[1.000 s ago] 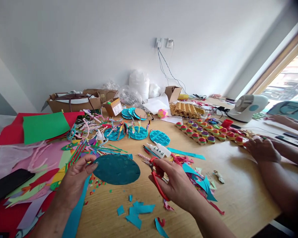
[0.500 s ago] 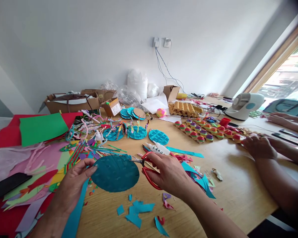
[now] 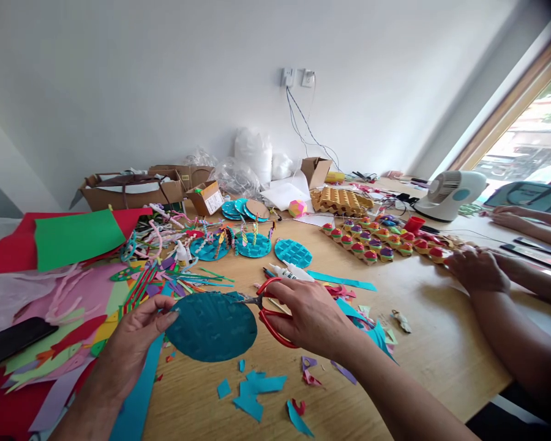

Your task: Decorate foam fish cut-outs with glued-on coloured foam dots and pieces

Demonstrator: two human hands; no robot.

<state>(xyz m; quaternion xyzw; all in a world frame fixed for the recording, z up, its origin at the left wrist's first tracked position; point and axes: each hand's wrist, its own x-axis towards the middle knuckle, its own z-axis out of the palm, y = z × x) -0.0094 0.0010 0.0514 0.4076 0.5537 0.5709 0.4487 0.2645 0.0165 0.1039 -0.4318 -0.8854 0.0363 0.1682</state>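
Observation:
A round blue disc [image 3: 211, 327] with a woven-looking surface is pinched at its left edge by my left hand [image 3: 149, 327], thumb on top. My right hand [image 3: 305, 312] has its fingers through the red handles of a pair of scissors [image 3: 275, 327]. The scissors' handles are spread, and their blades reach the disc's upper right edge. Below the disc, blue paper scraps [image 3: 257, 392] lie on the wooden table [image 3: 202, 407]. Beyond my right hand are white glue bottles [image 3: 291, 271] and another blue woven disc [image 3: 294, 253].
Egg-carton strips with painted cups [image 3: 371, 242] stand right of centre. A co-worker's hands [image 3: 480, 269] are at the right, near a white fan [image 3: 450, 195]. Coloured paper, such as a green sheet [image 3: 80, 239], and pipe cleaners cover the left side. Cardboard boxes [image 3: 128, 191] line the wall.
The scissors have shifted slightly left and up, and their handles are spread wider. The disc has tilted a little, its lower edge dropping slightly. My left hand keeps its pinch.

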